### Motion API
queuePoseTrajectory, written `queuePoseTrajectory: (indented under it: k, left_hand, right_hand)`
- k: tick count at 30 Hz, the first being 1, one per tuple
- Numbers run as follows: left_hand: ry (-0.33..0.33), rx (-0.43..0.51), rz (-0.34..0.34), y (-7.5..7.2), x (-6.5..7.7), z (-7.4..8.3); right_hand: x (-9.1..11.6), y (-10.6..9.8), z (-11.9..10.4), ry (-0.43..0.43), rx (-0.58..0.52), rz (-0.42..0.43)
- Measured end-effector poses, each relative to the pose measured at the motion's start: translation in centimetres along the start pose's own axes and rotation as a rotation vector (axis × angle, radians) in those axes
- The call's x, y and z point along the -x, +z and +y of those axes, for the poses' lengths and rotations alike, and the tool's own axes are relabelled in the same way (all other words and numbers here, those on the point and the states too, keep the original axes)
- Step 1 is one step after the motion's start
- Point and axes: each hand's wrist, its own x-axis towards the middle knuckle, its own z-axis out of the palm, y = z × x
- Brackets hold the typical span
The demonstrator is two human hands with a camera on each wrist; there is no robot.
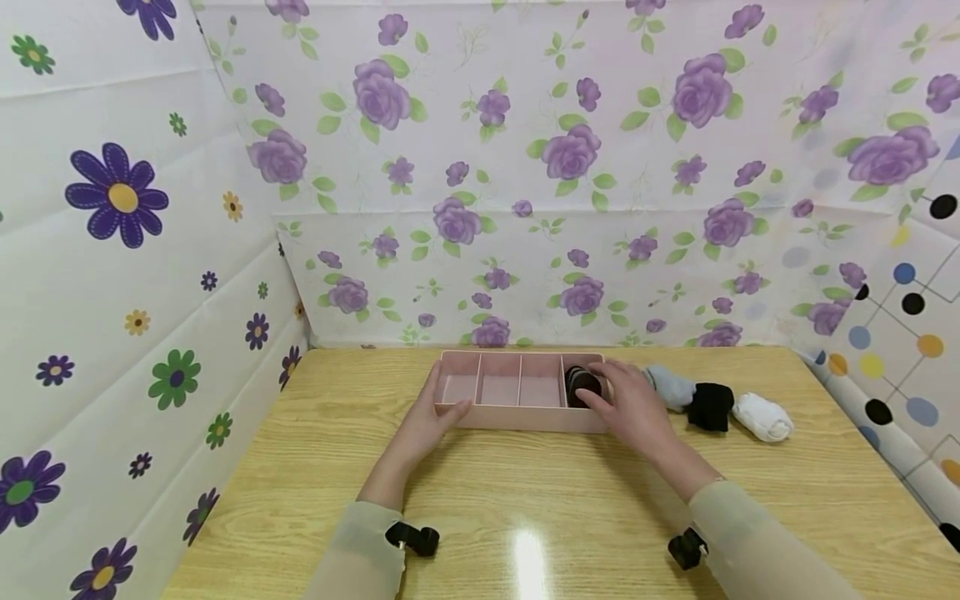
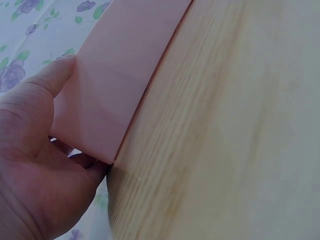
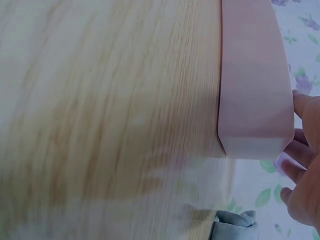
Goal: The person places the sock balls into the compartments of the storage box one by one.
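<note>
A long pink divided box (image 1: pixel 525 418) lies on the table, its compartments side by side. My left hand (image 1: pixel 422 423) grips the box's left end; in the left wrist view the thumb (image 2: pixel 62 72) lies by the rim and the other fingers curl around the end wall. A dark rolled sock (image 1: pixel 582 385) with pale stripes sits in the rightmost compartment. Over that compartment, my right hand (image 1: pixel 632 408) pinches the sock between thumb and index finger. In the right wrist view this hand (image 3: pixel 307 160) is at the box's right end, and the sock is hidden behind the wall.
To the right of the box lie a grey-blue rolled sock (image 1: pixel 672 388), a black one (image 1: pixel 709 407) and a white one (image 1: pixel 762 417) in a row. The wooden table (image 1: pixel 480 492) ends against a flowered back sheet (image 1: pixel 465 275), with patterned sheets at both sides.
</note>
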Motion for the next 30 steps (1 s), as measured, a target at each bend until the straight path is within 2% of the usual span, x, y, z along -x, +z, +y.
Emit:
queuePoseTrajectory:
  k: [14,21,30]
  left_hand:
    - [0.004,0.002,0.001,0.0,-0.1,0.0]
    - [0.005,0.005,-0.002,0.1,-0.1,-0.3]
    - [0.003,0.017,-0.005,-0.1,0.1,0.2]
  right_hand:
    - [0.4,-1.4,0.9,-0.022,-0.005,0.000]
    - [0.9,-2.4,1.5,-0.033,0.042,0.018]
    - [1.5,-3.8,2.7,-0.040,0.092,0.031]
